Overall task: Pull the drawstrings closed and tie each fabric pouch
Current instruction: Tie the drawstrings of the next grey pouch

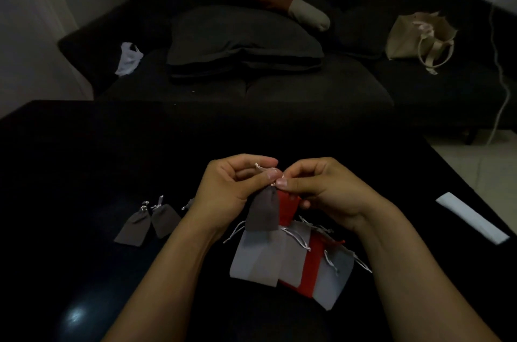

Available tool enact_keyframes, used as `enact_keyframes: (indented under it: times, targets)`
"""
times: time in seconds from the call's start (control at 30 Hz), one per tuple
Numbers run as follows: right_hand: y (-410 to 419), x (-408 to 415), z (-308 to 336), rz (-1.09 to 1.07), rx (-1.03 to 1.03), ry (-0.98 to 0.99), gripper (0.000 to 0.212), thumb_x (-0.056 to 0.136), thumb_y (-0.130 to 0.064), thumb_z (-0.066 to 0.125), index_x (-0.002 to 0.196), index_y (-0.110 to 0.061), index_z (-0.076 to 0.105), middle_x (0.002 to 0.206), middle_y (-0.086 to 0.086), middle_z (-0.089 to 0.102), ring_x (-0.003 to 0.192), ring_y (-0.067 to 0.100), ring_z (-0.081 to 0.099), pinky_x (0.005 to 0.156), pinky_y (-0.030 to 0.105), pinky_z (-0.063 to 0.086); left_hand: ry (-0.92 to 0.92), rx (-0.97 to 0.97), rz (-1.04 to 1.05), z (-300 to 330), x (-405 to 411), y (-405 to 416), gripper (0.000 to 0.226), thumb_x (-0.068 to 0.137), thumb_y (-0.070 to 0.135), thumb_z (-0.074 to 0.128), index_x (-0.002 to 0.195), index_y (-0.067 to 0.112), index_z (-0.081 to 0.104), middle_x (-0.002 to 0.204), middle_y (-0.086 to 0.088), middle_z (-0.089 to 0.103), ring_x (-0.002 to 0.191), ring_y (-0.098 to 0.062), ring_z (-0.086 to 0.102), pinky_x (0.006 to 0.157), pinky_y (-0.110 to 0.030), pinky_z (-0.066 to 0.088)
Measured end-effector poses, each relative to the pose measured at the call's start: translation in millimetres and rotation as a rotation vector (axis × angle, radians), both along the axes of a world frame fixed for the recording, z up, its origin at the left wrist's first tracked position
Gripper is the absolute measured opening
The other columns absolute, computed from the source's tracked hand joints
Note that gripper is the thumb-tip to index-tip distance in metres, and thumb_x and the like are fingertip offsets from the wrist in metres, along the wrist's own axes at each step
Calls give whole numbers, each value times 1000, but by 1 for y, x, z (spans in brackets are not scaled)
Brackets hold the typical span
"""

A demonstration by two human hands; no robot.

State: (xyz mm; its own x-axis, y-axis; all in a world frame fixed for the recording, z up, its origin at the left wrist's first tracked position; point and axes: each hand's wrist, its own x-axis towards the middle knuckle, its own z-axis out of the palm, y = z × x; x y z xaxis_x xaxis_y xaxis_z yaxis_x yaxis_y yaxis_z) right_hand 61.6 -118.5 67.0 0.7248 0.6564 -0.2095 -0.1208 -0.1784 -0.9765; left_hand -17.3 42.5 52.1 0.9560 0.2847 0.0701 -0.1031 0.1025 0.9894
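Left hand (226,187) and right hand (321,190) raised together above black glossy table (84,159), fingertips meeting, both pinching thin pale drawstring (261,168) at gathered neck of small grey pouch (264,213). Grey pouch soft matte fabric, rectangular, hanging down between wrists, mouth cinched. Red pouch (288,207) just behind it, partly hidden by right hand's lower fingers; whether gripped, cannot tell. Near side, under forearms: overlapping heap of flat untied pouches (268,257), light grey, taupe and red, silvery cords loose across them. Left of hands, two tied grey pouches (151,222) lying flat side by side, necks bunched, cord ends sticking up; a third mostly hidden behind left wrist. White flat strip (472,218) at right table edge. Far side: dark sofa (279,84) with grey cushion (240,34), beige tote bag (419,36) on right, white crumpled plastic bag (128,59) on left. Dim lighting, fine cord detail blurred.
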Motion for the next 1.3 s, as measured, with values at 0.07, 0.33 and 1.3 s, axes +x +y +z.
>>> enact_keyframes:
  times: [0.07,0.33,1.3]
  targets:
    - [-2,1,1,-6,24,51,16,66,-18,80,78,-11,73,73,6,66,60,10,57,49,18,40,-22,52,46,-2,2,1,20,74,3,76,93,12,75,85,-10,77,81,-16,74,71,-20,55]
    - [1,2,-1,42,34,-85,19,70,-17,81,85,-7,75,88,9,74,84,20,70,75,28,54,-271,643,302,-8,-3,-8,18,79,6,79,94,16,77,84,9,75,81,0,71,71,-16,56]
    - [-1,13,-10,-269,-27,-247,43,101,-34,50,64,-16,61,66,6,62,59,21,53,56,35,44,22,418,308,-16,7,3,30,98,22,56,72,12,67,63,-2,66,60,-12,63,63,-21,51]
